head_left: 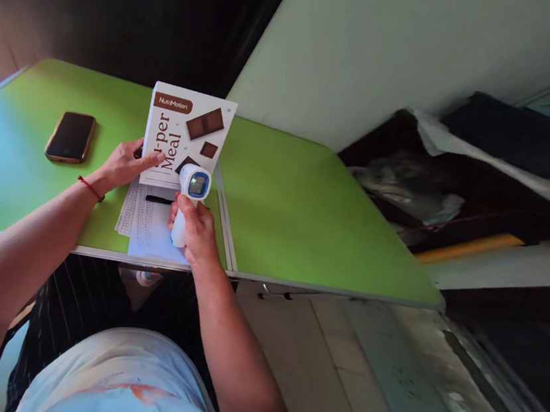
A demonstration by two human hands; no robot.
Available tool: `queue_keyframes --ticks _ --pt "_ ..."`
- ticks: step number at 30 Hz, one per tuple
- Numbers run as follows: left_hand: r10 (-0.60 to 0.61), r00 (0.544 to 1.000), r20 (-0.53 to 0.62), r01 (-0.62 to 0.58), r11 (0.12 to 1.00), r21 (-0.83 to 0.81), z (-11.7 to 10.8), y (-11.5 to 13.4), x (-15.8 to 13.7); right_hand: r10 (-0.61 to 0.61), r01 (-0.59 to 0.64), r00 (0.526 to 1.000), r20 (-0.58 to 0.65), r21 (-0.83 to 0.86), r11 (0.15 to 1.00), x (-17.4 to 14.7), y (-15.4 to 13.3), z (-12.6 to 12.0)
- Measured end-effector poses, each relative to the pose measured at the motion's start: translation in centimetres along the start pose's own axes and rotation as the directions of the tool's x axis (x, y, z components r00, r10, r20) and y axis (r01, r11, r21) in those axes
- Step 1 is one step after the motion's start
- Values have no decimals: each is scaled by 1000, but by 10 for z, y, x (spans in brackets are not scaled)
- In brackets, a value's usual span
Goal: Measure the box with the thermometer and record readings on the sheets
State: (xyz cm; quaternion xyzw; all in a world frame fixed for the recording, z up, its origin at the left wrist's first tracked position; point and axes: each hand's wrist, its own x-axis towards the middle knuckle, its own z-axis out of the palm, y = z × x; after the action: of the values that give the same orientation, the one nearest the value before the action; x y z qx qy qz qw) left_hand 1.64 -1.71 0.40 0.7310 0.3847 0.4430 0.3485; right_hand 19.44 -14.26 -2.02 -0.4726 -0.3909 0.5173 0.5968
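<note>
My left hand (127,162) grips the left side of a white box (188,132) printed with brown chocolate pieces and the words "NutriMotion" and "Meal". Its thumb lies across the front face, and the other fingers go behind. In my right hand (198,229) is a white infrared thermometer (185,211), held by its handle, with a blue-framed display (198,185) turned towards me. The thermometer's head overlaps the box's lower right corner in view; whether they touch I cannot tell. Below the box lie written sheets of paper (148,234) and a black pen (158,200).
A phone (70,137) in a brown case lies at the left of the green folding table (298,215). A metal seam (225,226) crosses the tabletop. To the right, a dark shelf (487,192) holds plastic bags and cloth. A pale wall (374,51) stands behind.
</note>
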Motion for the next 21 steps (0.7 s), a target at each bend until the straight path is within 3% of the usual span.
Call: queue_keyframes --ticks 15,21 --pt "-90 992 92 100 989 -108 -6 3 0 -35 34 999 -25 -33 999 -3 -1 4" --pt "-100 991 93 109 990 -94 -7 4 -1 -162 147 984 -73 -169 974 -17 -15 -1"
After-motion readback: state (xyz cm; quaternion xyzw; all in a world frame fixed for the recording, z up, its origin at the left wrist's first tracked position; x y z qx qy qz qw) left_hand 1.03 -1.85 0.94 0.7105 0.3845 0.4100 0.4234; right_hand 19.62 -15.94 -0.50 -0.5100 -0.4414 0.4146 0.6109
